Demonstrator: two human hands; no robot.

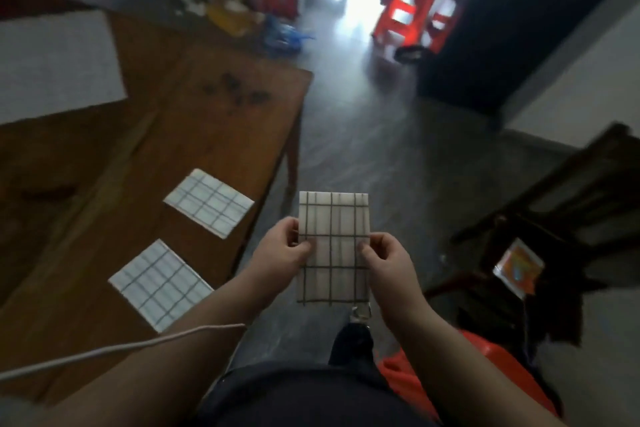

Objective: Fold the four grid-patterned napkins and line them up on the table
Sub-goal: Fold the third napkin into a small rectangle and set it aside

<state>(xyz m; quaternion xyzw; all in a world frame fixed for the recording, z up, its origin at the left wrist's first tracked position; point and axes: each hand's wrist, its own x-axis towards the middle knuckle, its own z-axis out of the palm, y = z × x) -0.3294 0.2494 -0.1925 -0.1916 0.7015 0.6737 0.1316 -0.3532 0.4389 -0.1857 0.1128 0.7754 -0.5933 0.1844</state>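
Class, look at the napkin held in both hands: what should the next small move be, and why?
The left hand and right hand pinch the held napkin over the floor, beside the table; it already looks folded. So probably carry it left and lay it in line with the far napkin and near napkin lying there.

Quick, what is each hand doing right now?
Left hand: pinching the left edge of the grid napkin.
Right hand: pinching the same napkin's right edge.
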